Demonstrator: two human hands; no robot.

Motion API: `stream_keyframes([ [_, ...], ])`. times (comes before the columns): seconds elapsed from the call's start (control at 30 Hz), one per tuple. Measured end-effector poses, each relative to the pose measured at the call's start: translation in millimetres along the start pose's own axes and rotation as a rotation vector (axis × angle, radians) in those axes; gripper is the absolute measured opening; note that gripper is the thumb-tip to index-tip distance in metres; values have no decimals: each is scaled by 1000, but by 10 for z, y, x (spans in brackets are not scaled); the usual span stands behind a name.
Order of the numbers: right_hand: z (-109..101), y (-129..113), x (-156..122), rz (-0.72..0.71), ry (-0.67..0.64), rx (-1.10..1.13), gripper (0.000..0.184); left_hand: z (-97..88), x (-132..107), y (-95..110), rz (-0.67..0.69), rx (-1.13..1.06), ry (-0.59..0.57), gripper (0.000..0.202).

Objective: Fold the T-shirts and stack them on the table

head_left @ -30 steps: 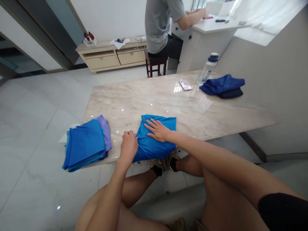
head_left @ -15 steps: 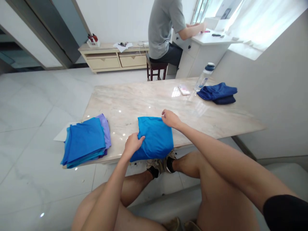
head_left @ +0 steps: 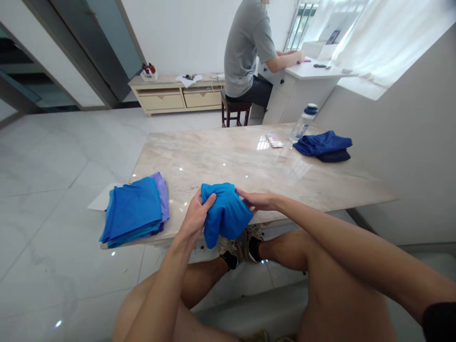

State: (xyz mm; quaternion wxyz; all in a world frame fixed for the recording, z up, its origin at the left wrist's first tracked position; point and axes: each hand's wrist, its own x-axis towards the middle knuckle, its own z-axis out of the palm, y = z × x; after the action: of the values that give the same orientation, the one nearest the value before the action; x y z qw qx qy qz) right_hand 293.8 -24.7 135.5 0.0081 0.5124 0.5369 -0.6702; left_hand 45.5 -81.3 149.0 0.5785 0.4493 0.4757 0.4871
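Between my hands is a bright blue folded cloth (head_left: 228, 213), bent and sagging over the front edge of the marble table (head_left: 192, 152). My left hand (head_left: 197, 211) grips its left side, the thumb on top and the fingers beneath. At the cloth's right side, my right hand (head_left: 258, 200) pinches the edge, some of its fingers hidden under the fabric. To the left lies a stack of folded cloths (head_left: 135, 206), blue on top with purple showing at its right side.
A dark blue cloth (head_left: 324, 145) lies at the table's right, beside an upright water bottle (head_left: 302, 124). A small pinkish item (head_left: 274, 140) lies near them. Beyond, a person in a grey shirt (head_left: 245, 52) sits on a stool (head_left: 235, 109) at a white desk (head_left: 313, 71).
The cloth was flatter across the table edge; now it is gathered and bent between my hands. My right hand has come down toward me, and my view has shifted slightly.
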Motion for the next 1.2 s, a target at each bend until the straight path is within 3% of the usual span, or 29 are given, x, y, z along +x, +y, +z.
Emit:
stream_keyframes([
  [0.1,81,-182,46,-203,-72,205,81,-80,-45,68,40,-52,80,62],
  [0.2,20,-365,17,-352,57,338,50,-194,-9,94,94,-82,185,63],
  [0.27,-93,-468,-68,-428,139,362,39,-267,39,108,142,-110,283,64],
  [0.43,-360,-568,-328,-524,262,248,48,-375,138,95,233,-172,446,70],
  [0.57,-380,-601,-410,-583,526,202,64,-410,153,59,219,-116,525,72],
  [0.67,-353,-668,-520,-646,589,147,56,-405,70,136,216,-96,597,82],
  [0.83,-338,-709,-881,-557,581,97,49,-342,-259,428,147,-54,498,77],
  [0.93,-356,-650,-957,-447,533,96,46,-334,-327,467,49,-32,459,76],
  [1.1,-493,-443,-511,-281,573,19,36,-432,135,191,-157,132,392,64],
  [1.2,-611,-264,-131,-155,704,-209,25,-496,419,-3,-131,508,425,37],
])
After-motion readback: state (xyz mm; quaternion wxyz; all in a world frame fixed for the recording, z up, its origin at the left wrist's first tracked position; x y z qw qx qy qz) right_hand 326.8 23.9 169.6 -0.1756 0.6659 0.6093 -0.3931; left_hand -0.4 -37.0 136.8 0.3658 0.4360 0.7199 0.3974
